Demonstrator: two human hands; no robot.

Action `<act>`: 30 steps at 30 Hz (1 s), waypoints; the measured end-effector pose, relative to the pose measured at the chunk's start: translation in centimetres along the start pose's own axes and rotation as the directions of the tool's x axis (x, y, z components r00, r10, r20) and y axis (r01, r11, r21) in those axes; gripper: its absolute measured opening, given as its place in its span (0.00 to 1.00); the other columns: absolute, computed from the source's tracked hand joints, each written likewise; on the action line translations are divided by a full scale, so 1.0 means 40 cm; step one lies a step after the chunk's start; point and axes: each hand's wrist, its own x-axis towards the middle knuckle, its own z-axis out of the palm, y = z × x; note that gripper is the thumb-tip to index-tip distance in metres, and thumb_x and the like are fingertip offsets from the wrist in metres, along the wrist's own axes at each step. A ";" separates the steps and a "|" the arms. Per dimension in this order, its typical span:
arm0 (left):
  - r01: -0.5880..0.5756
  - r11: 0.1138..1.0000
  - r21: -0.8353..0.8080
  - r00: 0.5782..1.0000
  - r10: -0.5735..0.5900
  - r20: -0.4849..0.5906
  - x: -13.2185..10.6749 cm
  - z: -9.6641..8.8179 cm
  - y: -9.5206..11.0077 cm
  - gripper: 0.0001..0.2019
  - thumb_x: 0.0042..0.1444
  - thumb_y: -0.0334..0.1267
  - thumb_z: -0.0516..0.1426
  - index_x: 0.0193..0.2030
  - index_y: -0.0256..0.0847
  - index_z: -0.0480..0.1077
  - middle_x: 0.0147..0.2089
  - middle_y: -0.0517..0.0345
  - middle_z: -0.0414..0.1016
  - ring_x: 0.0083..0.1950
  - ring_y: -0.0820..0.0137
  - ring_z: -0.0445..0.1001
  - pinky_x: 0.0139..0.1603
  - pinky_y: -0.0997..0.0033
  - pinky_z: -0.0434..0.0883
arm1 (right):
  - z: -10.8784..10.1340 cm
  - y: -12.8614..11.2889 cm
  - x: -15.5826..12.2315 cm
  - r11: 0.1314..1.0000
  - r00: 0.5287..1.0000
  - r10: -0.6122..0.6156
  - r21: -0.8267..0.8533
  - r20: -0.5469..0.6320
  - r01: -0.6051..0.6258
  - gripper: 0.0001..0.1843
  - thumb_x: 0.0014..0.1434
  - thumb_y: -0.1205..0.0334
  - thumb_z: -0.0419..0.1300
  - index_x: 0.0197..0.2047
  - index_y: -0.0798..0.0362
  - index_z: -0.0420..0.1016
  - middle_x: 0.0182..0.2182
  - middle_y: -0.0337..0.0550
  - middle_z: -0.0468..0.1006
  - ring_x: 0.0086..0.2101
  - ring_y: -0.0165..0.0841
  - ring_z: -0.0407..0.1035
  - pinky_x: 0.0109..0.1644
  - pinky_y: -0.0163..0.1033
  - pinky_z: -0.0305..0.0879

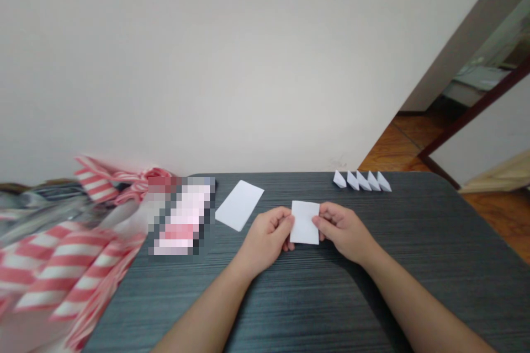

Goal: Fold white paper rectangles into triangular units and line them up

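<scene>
Two hands [265,240], edge-pinched paper [305,223], tabletop [306,303] room around

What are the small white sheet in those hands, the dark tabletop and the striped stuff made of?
Small white sheet: probably paper, matte, thin with crisp edges.
Dark tabletop: perhaps laminate or wood, low-sheen, judging by fine streaked grain.
Striped stuff: likely fabric, matte, since it gathers in folds.

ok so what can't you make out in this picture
In the head view:
- back of the held paper: faces away
- some finger ends of the left hand and right hand: behind that paper
- detail of the pixelated item: blurred by blocks
- rest of the striped cloth: cut by left edge
</scene>
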 end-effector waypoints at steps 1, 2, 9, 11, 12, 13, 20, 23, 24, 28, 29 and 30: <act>-0.003 1.000 -0.001 1.000 0.003 0.000 0.000 0.000 0.000 0.14 0.64 0.46 0.52 0.35 0.36 0.70 0.21 0.61 0.71 0.21 0.75 0.67 0.24 0.78 0.64 | -0.001 0.003 0.000 1.000 1.000 -0.002 -0.006 -0.004 0.002 0.06 0.63 0.63 0.56 0.34 0.53 0.69 0.22 0.34 0.71 0.23 0.28 0.66 0.29 0.33 0.61; -0.007 1.000 -0.003 1.000 0.007 -0.001 0.001 0.000 0.000 0.14 0.63 0.45 0.52 0.35 0.36 0.70 0.21 0.61 0.71 0.21 0.75 0.67 0.24 0.78 0.64 | -0.002 0.005 -0.001 1.000 1.000 -0.003 -0.010 -0.006 0.003 0.06 0.64 0.62 0.56 0.34 0.53 0.69 0.22 0.34 0.71 0.23 0.28 0.66 0.29 0.33 0.61; -0.020 0.997 -0.078 1.000 0.019 -0.012 0.003 0.002 -0.003 0.12 0.63 0.42 0.54 0.47 0.37 0.70 0.21 0.64 0.70 0.21 0.75 0.67 0.23 0.78 0.65 | -0.001 0.012 -0.003 1.000 1.000 -0.008 0.014 0.008 0.008 0.06 0.64 0.62 0.56 0.36 0.54 0.70 0.22 0.35 0.71 0.24 0.29 0.66 0.30 0.34 0.61; -0.020 0.996 -0.084 1.000 0.019 -0.008 0.003 0.002 -0.004 0.12 0.64 0.42 0.53 0.48 0.37 0.69 0.21 0.64 0.70 0.21 0.75 0.68 0.23 0.79 0.65 | 0.000 0.011 -0.004 0.999 1.000 -0.010 0.043 0.013 0.010 0.05 0.64 0.62 0.56 0.37 0.54 0.70 0.23 0.35 0.72 0.24 0.29 0.66 0.30 0.34 0.62; -0.020 0.996 -0.086 1.000 0.020 -0.006 0.003 0.001 -0.006 0.12 0.64 0.42 0.53 0.48 0.37 0.69 0.21 0.64 0.70 0.21 0.75 0.68 0.23 0.79 0.65 | 0.001 0.012 -0.004 0.998 1.000 -0.010 0.065 0.018 0.009 0.05 0.64 0.62 0.56 0.37 0.53 0.70 0.24 0.36 0.72 0.25 0.29 0.66 0.31 0.34 0.62; -0.022 0.996 -0.090 1.000 0.022 -0.003 0.003 0.001 -0.007 0.12 0.64 0.43 0.53 0.48 0.37 0.69 0.21 0.64 0.70 0.21 0.75 0.68 0.23 0.79 0.65 | 0.002 0.013 -0.004 0.996 1.000 -0.012 0.090 0.024 0.009 0.05 0.64 0.62 0.56 0.39 0.53 0.71 0.25 0.36 0.73 0.25 0.29 0.67 0.31 0.34 0.63; -0.033 0.989 -0.141 0.999 0.031 -0.017 0.005 0.001 -0.018 0.14 0.64 0.44 0.53 0.50 0.38 0.68 0.21 0.64 0.70 0.21 0.75 0.69 0.23 0.78 0.65 | 0.002 0.031 -0.003 0.981 1.000 -0.024 0.193 -0.001 0.024 0.12 0.64 0.60 0.57 0.50 0.51 0.71 0.29 0.38 0.75 0.26 0.29 0.68 0.32 0.35 0.64; -0.032 0.988 -0.150 0.999 0.029 -0.028 0.005 0.003 -0.013 0.14 0.63 0.43 0.54 0.50 0.37 0.69 0.21 0.63 0.71 0.22 0.74 0.70 0.23 0.78 0.66 | 0.002 0.033 -0.004 0.981 1.000 -0.028 0.194 -0.008 0.029 0.12 0.64 0.60 0.57 0.50 0.51 0.72 0.27 0.37 0.74 0.26 0.29 0.68 0.31 0.35 0.64; -0.032 0.988 -0.149 0.999 0.027 -0.034 0.005 0.003 -0.009 0.14 0.62 0.43 0.55 0.50 0.37 0.69 0.21 0.63 0.71 0.22 0.74 0.70 0.23 0.78 0.66 | 0.002 0.033 -0.005 0.981 0.999 -0.031 0.191 -0.010 0.033 0.12 0.64 0.60 0.57 0.49 0.51 0.73 0.27 0.37 0.74 0.26 0.29 0.68 0.31 0.35 0.64; -0.020 0.989 -0.145 0.998 0.011 -0.064 0.004 0.004 0.002 0.13 0.61 0.42 0.55 0.47 0.36 0.70 0.21 0.62 0.71 0.21 0.74 0.69 0.23 0.77 0.66 | -0.002 0.023 -0.006 0.993 0.999 -0.031 0.112 -0.031 0.034 0.10 0.63 0.61 0.57 0.45 0.53 0.77 0.26 0.38 0.74 0.26 0.29 0.68 0.31 0.35 0.64; -0.016 0.988 -0.151 0.997 0.005 -0.071 0.005 0.004 0.003 0.14 0.62 0.43 0.54 0.47 0.35 0.71 0.21 0.61 0.72 0.21 0.74 0.69 0.23 0.77 0.66 | -0.003 0.019 -0.007 0.996 0.999 -0.030 0.081 -0.036 0.033 0.10 0.63 0.61 0.57 0.44 0.53 0.78 0.26 0.38 0.75 0.26 0.29 0.69 0.31 0.35 0.64; -0.013 0.986 -0.164 0.997 0.001 -0.074 0.005 0.003 0.004 0.14 0.62 0.43 0.54 0.46 0.35 0.71 0.21 0.61 0.72 0.21 0.73 0.69 0.23 0.76 0.66 | -0.004 0.016 -0.007 0.998 0.999 -0.030 0.055 -0.041 0.032 0.10 0.63 0.62 0.57 0.43 0.53 0.79 0.26 0.39 0.75 0.27 0.30 0.69 0.32 0.35 0.64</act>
